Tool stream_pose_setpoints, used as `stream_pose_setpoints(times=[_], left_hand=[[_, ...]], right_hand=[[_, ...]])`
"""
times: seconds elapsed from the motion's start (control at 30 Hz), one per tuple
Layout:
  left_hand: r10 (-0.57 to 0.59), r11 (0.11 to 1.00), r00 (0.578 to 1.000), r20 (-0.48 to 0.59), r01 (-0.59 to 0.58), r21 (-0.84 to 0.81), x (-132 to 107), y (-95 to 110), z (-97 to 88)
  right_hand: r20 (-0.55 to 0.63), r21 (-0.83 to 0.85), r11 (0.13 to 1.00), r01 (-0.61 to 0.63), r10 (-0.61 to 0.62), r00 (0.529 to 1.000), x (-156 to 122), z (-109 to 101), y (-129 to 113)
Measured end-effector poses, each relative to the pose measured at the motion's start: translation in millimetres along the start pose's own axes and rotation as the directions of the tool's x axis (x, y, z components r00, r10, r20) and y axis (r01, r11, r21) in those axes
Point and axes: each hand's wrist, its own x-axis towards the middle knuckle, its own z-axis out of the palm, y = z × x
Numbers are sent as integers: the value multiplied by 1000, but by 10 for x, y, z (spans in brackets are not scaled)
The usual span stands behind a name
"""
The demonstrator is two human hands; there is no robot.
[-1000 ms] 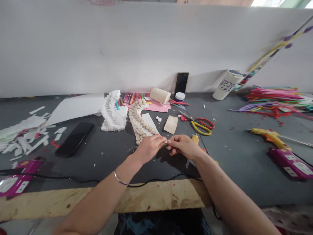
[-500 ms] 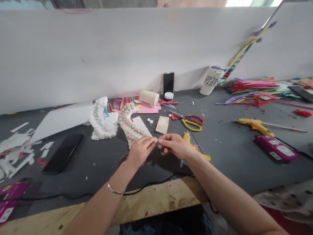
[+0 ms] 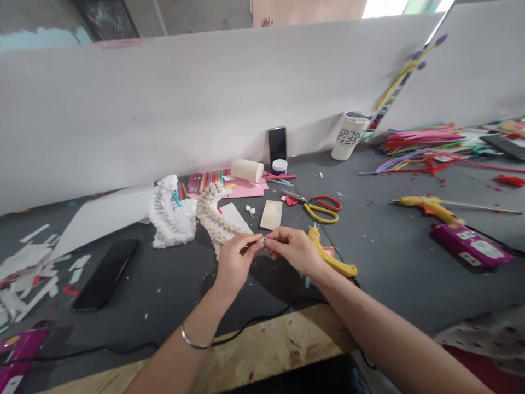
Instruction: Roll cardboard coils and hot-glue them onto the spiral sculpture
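Observation:
My left hand [image 3: 237, 258] and my right hand [image 3: 291, 249] meet fingertip to fingertip just above the grey table [image 3: 172, 284], both pinched on one small pale strip [image 3: 263, 239], too small to name more closely. Just behind my left hand lies a curved beige craft piece [image 3: 213, 216] lined with small rolled rounds. Beside it stands a similar white curved piece [image 3: 169, 213]. A yellow glue gun [image 3: 330, 257] lies right of my right hand.
A black phone [image 3: 105, 272] lies at left near white paper scraps [image 3: 28, 273]. Red-and-yellow scissors [image 3: 322, 206], a beige card [image 3: 271, 214], a paper roll [image 3: 246, 170], pens, a second phone [image 3: 278, 144], a cup [image 3: 348, 135], pipe cleaners [image 3: 426, 148], another glue gun [image 3: 430, 206] and a purple pack [image 3: 471, 246].
My view has swung up and to the right, so things have slid left in the picture. Both hands stay pinched together on the small piece, almost unmoved on the table.

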Motion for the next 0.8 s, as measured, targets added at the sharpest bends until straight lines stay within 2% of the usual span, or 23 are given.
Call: stream_pose_setpoints(times=[0.1,0.17,0.27,0.43,0.5,0.57,0.6,0.67,0.73,0.8], left_hand=[[-178,955,982,65,189,-229,8,-27,15],[-179,946,980,91,197,-256,15,-30,16],[-142,964,986,82,157,-213,27,-3,6],[-196,941,976,96,215,-262,40,53,-7],[-207,937,973,106,229,-264,46,60,-2],[-250,919,960,124,276,-280,55,58,10],[-288,900,949,131,315,-301,62,57,15],[-376,840,918,126,395,-373,77,67,10],[-454,762,884,115,452,-465,90,106,-30],[-516,679,848,122,492,-544,90,175,-106]], right_hand=[[1,-62,997,46,-46,999,-25,-3,-48],[10,-64,997,51,-50,999,-39,1,-84],[-11,-64,996,65,-65,998,-60,17,-125],[-12,-106,990,91,-92,996,-62,37,-123],[12,-163,983,87,-87,996,-45,20,-123],[32,-290,952,96,-90,995,-37,-37,-164],[29,-383,917,108,-105,994,-46,-85,-204],[-13,-605,788,113,-151,988,-106,-224,-315],[-75,-796,604,47,-175,982,-230,-403,-427],[-129,-902,430,-47,-163,978,-403,-580,-484]])
